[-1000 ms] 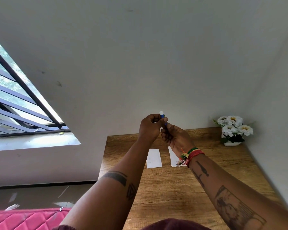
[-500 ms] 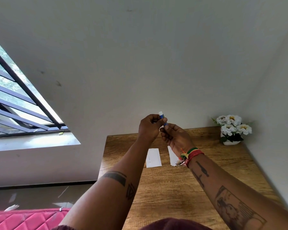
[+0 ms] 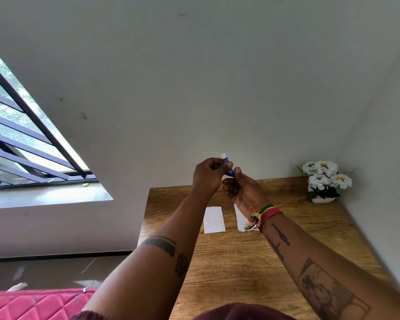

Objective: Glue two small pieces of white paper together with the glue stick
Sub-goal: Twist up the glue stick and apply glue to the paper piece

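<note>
— Hands?
— Left hand (image 3: pixel 209 175) and right hand (image 3: pixel 243 192) both pinch the glue stick (image 3: pixel 226 166), raised above the table (image 3: pixel 240 262); its white tip points to eleven o'clock, perhaps a cap.
— Paper?
— Two white pieces (image 3: pixel 214 220) lie flat at six o'clock of the hands.

Our one head camera, looking forward and down

We face the wooden table (image 3: pixel 252 262) closely from above its near edge; a white wall fills twelve o'clock, a barred window (image 3: pixel 21 139) nine.
</note>
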`<act>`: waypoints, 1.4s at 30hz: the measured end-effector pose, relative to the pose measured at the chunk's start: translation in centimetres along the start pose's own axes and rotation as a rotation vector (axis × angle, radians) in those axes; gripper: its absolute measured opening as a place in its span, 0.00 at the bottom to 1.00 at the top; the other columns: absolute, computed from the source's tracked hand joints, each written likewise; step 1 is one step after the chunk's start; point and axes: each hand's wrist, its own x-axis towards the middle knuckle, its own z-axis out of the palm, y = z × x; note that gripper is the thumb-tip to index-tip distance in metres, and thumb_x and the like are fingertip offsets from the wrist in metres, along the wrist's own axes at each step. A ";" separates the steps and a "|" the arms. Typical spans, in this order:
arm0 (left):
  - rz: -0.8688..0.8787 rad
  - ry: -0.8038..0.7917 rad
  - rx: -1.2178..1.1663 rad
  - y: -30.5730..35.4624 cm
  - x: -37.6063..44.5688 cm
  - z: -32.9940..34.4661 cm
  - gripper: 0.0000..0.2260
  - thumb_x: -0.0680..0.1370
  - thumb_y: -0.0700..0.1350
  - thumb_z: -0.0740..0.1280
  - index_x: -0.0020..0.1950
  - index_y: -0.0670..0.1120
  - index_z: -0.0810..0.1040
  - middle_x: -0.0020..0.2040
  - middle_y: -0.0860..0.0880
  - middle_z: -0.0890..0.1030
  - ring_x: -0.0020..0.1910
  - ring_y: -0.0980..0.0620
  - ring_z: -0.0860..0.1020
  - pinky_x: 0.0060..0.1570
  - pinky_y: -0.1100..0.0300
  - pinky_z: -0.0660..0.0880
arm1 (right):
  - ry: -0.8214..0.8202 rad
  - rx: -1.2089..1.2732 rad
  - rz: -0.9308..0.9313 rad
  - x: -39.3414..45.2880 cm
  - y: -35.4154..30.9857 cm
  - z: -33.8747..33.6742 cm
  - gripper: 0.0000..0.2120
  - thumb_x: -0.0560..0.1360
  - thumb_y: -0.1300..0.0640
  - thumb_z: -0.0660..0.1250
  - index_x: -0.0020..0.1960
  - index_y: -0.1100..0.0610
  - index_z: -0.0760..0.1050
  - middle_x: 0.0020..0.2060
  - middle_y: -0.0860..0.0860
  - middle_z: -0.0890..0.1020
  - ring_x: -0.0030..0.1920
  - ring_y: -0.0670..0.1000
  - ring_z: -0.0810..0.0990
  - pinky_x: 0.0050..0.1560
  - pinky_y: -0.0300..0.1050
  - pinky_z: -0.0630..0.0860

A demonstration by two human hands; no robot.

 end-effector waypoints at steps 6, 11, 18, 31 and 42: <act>0.004 -0.003 -0.015 -0.1 0.0 -0.1 0.13 0.75 0.51 0.78 0.55 0.46 0.86 0.49 0.51 0.87 0.49 0.53 0.84 0.47 0.61 0.77 | 0.001 -0.027 -0.060 0.1 -0.3 -0.2 0.14 0.76 0.57 0.70 0.58 0.64 0.78 0.44 0.59 0.83 0.40 0.51 0.83 0.43 0.42 0.83; -0.008 -0.013 -0.033 0.2 0.0 0.0 0.10 0.76 0.50 0.77 0.54 0.47 0.85 0.47 0.53 0.86 0.47 0.56 0.83 0.44 0.62 0.75 | -0.019 -0.036 -0.019 -0.1 -0.3 0.2 0.16 0.84 0.52 0.60 0.55 0.63 0.79 0.39 0.56 0.82 0.37 0.51 0.81 0.40 0.42 0.82; 0.003 -0.007 -0.009 0.1 0.2 0.1 0.12 0.77 0.51 0.76 0.56 0.46 0.86 0.49 0.52 0.87 0.47 0.55 0.83 0.44 0.62 0.75 | -0.001 -0.027 -0.023 -0.3 -0.1 0.4 0.19 0.80 0.47 0.64 0.59 0.62 0.78 0.40 0.58 0.83 0.37 0.52 0.82 0.40 0.43 0.81; 0.009 -0.002 0.003 -0.3 0.4 -0.1 0.12 0.76 0.51 0.77 0.55 0.46 0.86 0.49 0.52 0.87 0.49 0.54 0.84 0.46 0.61 0.75 | 0.028 -0.014 -0.070 0.2 0.1 -0.2 0.13 0.80 0.58 0.67 0.62 0.64 0.78 0.45 0.60 0.85 0.41 0.53 0.84 0.42 0.44 0.83; -0.001 0.004 0.030 -0.7 0.7 -0.7 0.13 0.76 0.49 0.77 0.57 0.45 0.85 0.48 0.53 0.86 0.45 0.60 0.82 0.42 0.65 0.73 | 0.043 -0.349 -0.114 1.0 -0.2 -0.7 0.09 0.81 0.59 0.66 0.58 0.60 0.81 0.45 0.57 0.86 0.44 0.53 0.84 0.46 0.46 0.82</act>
